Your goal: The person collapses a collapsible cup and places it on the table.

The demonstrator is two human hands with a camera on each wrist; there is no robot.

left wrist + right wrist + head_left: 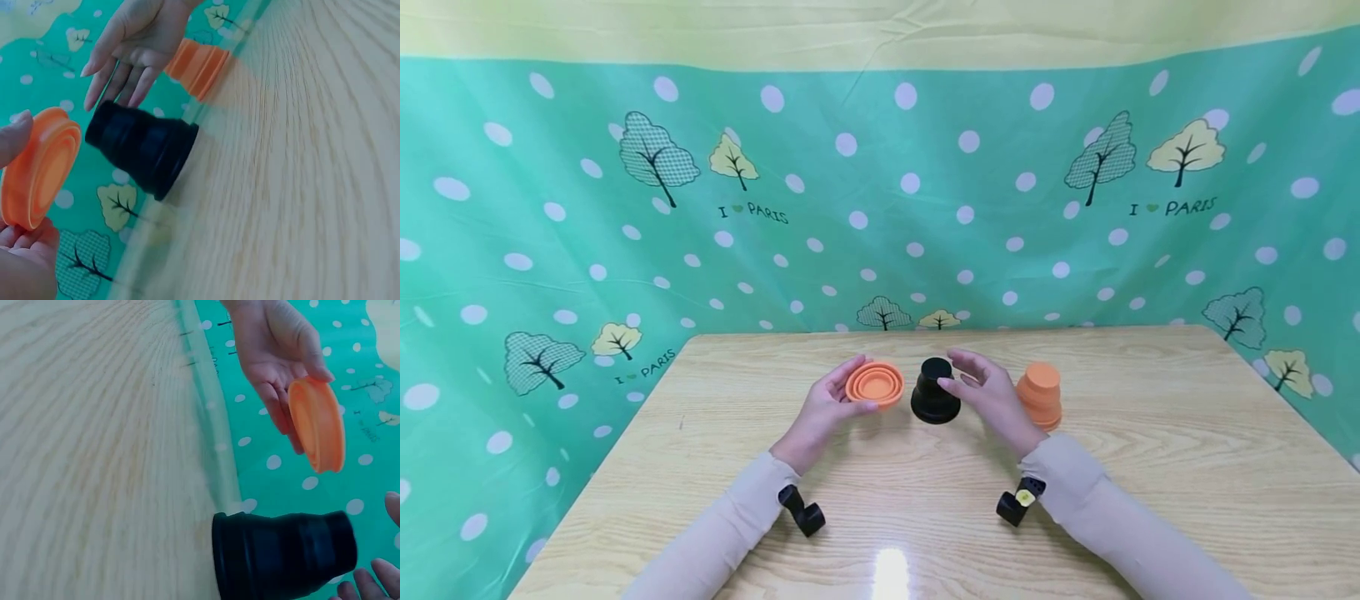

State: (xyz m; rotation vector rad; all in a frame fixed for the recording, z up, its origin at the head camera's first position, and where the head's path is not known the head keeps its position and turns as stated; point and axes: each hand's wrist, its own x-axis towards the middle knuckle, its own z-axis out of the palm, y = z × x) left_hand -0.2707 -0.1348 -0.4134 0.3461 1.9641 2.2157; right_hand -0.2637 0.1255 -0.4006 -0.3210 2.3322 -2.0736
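Pinching a flattened orange cup (876, 385) in the left hand (827, 408), above the tabletop (910, 492). Holding the right hand (994, 398) spread just beside the black cup (934, 403) standing between both.

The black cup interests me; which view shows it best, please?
The left wrist view: the black cup appears whole and large there, side-on. The head view shows it smaller, from above; the right wrist view shows it large but cut off at the bottom.

On my remote feed I count: folded orange cup (875, 386), one, in left grip (822, 410); black cup (935, 400), one, between grips; standing orange cup (1040, 396), one, outside right grip (994, 398); wrist cameras (809, 518), two, behind the grips; tabletop (1157, 408), one, beneath.
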